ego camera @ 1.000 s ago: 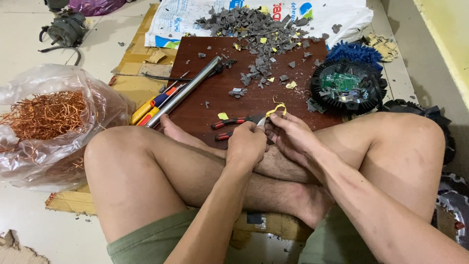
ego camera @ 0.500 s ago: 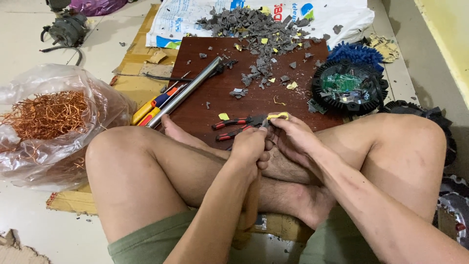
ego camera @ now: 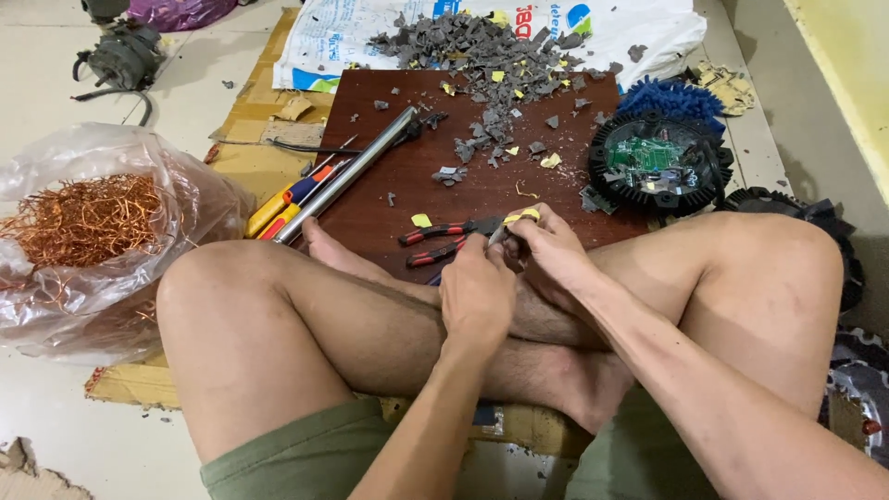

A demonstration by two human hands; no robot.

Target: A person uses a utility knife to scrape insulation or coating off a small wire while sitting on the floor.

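My left hand point(ego camera: 477, 292) and my right hand point(ego camera: 548, 248) are together over my crossed legs, at the near edge of a dark brown board point(ego camera: 482, 181). My right hand pinches a small yellow piece point(ego camera: 521, 216). My left hand holds a thin metal tool point(ego camera: 496, 235) whose tip meets that piece. Red-handled pliers point(ego camera: 435, 243) lie on the board just left of my hands, untouched. A thin yellow sliver point(ego camera: 525, 193) lies on the board just beyond my fingers.
Grey and yellow fragments point(ego camera: 491, 46) are piled at the board's far end. A black round housing with a green circuit board point(ego camera: 659, 163) sits right. A metal tube point(ego camera: 347, 174) and screwdrivers point(ego camera: 287, 199) lie left, beside a plastic bag of copper wire point(ego camera: 88, 222).
My hands stayed close together and dropped slightly toward me. A thin yellow sliver now lies loose on the board beyond my fingers.
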